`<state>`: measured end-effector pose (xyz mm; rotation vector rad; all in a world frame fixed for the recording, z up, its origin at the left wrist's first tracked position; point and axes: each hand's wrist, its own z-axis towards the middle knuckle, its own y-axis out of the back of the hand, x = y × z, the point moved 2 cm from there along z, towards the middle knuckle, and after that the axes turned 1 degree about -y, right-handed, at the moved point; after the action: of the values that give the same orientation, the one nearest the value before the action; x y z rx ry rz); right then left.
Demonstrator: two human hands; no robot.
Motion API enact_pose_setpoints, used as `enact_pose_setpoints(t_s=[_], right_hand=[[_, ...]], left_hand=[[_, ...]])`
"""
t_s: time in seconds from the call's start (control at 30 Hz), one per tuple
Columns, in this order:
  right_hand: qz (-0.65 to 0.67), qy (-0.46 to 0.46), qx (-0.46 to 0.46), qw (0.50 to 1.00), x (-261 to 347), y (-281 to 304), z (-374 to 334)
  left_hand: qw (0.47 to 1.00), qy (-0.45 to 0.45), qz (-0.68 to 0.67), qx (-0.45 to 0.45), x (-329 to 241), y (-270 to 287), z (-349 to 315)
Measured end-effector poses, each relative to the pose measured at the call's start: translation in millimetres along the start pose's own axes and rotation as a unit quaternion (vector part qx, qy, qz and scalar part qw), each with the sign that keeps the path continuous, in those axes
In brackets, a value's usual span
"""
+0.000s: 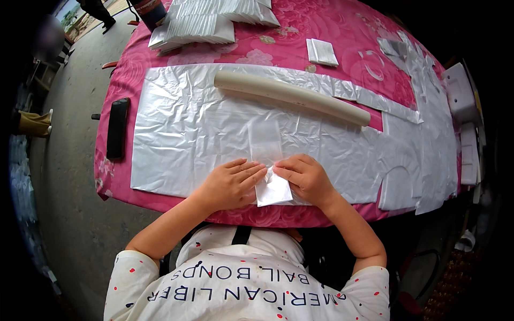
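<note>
A folded white plastic sheet (pixel 274 191) lies at the table's near edge between my hands. Its far end meets a clear flat plastic sleeve (pixel 265 140) that stretches away from me. From the left, my left hand (pixel 231 183) grips the folded sheet's edge, its fingers close together and bent over it, its thumb partly hidden. My right hand (pixel 306 177) is closed at the other side, thumb and fingers pinching the folded sheet where it meets the sleeve. Beneath both hands spreads a large silvery-white plastic sheet (pixel 176 128).
A long beige tube (pixel 289 97) lies across the sheet beyond my hands. At left rests a black oblong object (pixel 118 128). Stacks of folded white packets (pixel 201 32) and a dark container (pixel 150 13) stand at the far left. A small folded packet (pixel 322 52) lies on the pink floral tablecloth (pixel 292 40); white bins (pixel 461 93) stand right.
</note>
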<state>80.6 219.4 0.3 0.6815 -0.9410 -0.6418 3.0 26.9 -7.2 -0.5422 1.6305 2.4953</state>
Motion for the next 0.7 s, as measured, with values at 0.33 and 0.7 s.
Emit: enact_pose_setpoints(t_s=[0.33, 0.7], right_hand=[[0.128, -0.370, 0.071, 0.918, -14.9, 5.4, 40.3], [0.208, -0.506, 0.183, 0.817, -41.2, -4.0, 53.6]], left_hand=[[0.924, 0.340, -0.157, -0.079, 5.8, -7.6, 15.2], [0.839, 0.461, -0.286, -0.036, 19.4, 14.2, 33.2]])
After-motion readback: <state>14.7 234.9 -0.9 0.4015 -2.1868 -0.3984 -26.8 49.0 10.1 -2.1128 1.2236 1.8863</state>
